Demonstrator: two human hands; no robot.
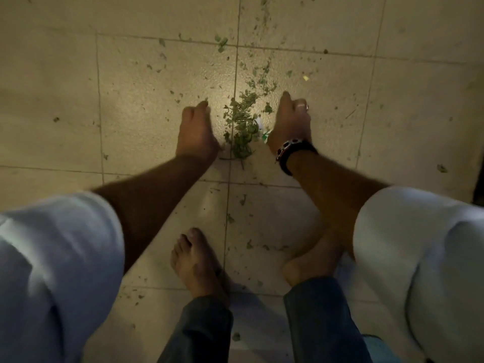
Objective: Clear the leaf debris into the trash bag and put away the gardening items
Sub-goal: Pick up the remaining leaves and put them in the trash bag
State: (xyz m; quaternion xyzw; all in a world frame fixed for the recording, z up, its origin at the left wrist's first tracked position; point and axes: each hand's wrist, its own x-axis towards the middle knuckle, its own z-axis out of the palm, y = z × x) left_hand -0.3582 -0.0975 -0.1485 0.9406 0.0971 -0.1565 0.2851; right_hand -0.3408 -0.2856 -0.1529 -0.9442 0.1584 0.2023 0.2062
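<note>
- Two bare hands are seen lowered to a floor of pale beige square tiles, one on each side of a small heap of green leaf debris.
- The left hand is set on edge just left of the heap, its fingers curled inward toward the tiles; nothing is seen held in it, though whether the fingertips enclose any scraps cannot be told.
- The right hand is set on edge just right of the heap, its fingers extended forward and pressed together, with a ring seen on one finger.
- A dark wristband with a beaded bracelet is worn on the right wrist.
- The heap is found over a grout line, between the two hands and close to both; whether either hand touches it cannot be told.
- A small white and green scrap is seen at the heap's right edge, beside the right wrist.
- Loose leaf fragments are scattered over the tiles beyond the heap, and more lie nearer the feet.
- White rolled-up sleeves are seen on both forearms.
- Two bare feet are planted on the tiles below the hands, under dark blue trouser cuffs.
</note>
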